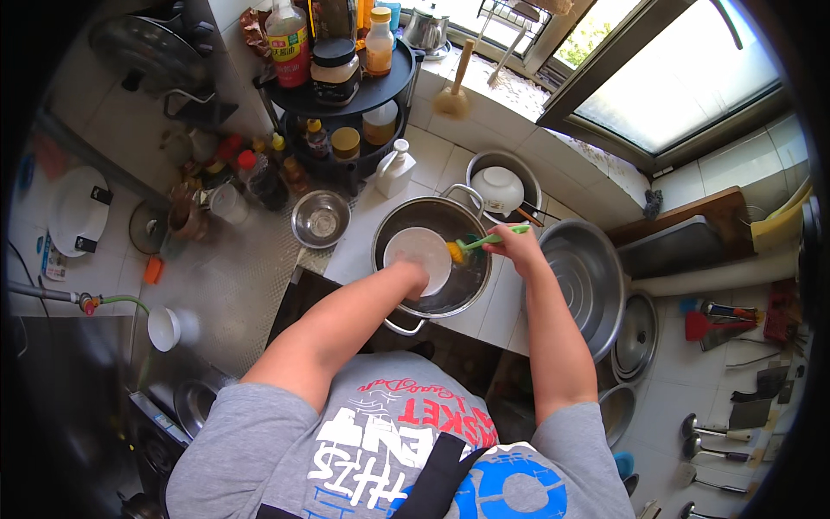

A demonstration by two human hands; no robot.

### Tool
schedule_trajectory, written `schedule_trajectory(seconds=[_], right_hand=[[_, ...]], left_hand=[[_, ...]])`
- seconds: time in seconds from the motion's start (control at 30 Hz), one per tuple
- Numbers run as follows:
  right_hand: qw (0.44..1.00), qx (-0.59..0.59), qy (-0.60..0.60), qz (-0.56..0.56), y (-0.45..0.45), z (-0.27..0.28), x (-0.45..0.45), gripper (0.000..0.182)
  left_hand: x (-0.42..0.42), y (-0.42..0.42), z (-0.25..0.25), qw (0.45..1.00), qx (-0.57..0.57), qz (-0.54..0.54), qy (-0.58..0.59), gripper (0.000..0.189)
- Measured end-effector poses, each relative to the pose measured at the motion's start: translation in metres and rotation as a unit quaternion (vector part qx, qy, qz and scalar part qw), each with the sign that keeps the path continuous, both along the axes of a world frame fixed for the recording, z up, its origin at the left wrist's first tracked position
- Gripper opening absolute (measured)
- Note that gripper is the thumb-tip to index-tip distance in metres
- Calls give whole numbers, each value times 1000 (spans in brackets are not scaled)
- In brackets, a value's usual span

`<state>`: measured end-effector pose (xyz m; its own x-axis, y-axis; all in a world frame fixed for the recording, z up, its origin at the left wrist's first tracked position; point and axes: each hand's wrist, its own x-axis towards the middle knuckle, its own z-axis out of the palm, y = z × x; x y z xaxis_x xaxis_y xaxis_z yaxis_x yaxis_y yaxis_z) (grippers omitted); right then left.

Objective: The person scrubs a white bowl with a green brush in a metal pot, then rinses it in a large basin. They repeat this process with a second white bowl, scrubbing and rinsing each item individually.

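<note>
A two-handled stainless steel pot (433, 310) stands before me on the white tiled counter. Inside it a round white dish (431, 250) is tilted up, its face towards me. My left hand (412, 276) grips the dish at its near edge; the fingers are blurred. In my right hand (514, 248), over the pot's right rim, is the light green handle of a dish brush (480, 242). The yellow head of this brush touches or almost touches the dish's right edge. What lies in the bottom of the pot is dark and hard to make out.
Behind the pot, a metal basin (471, 170) holds an upturned white bowl (498, 189) and chopsticks. A large metal basin (583, 285) stands to the right. Left are a small steel bowl (321, 219), a white jug (395, 170) and a black tiered rack (382, 91) of bottles.
</note>
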<state>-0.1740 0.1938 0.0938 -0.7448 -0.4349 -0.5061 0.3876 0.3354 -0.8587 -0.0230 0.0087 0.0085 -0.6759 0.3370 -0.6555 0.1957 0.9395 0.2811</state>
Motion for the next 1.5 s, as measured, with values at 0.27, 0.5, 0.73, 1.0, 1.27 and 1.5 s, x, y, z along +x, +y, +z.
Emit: schedule_trajectory(seconds=[0.27,0.5,0.73,1.0,1.27,1.5], right_hand=[[987,-26,114,113,-42,-3,28,23],[991,-70,108,38,-39,-15,26,19],[999,-11,49,13,-2,-11,14,22],[990,-3,122,69,-31,-7,28,20],[987,-60,144,40,-41,-10,31,21],[991,-55,71,-98,-23,-19,36,27]], left_hand=[[-6,40,5,922,101,356,117,61],[-16,44,-16,990,56,126,-40,55],[7,2,9,993,37,95,62,37],[-18,52,-19,952,78,294,29,33],[3,16,15,997,-17,77,17,26],[-11,9,-4,967,109,230,-26,40]])
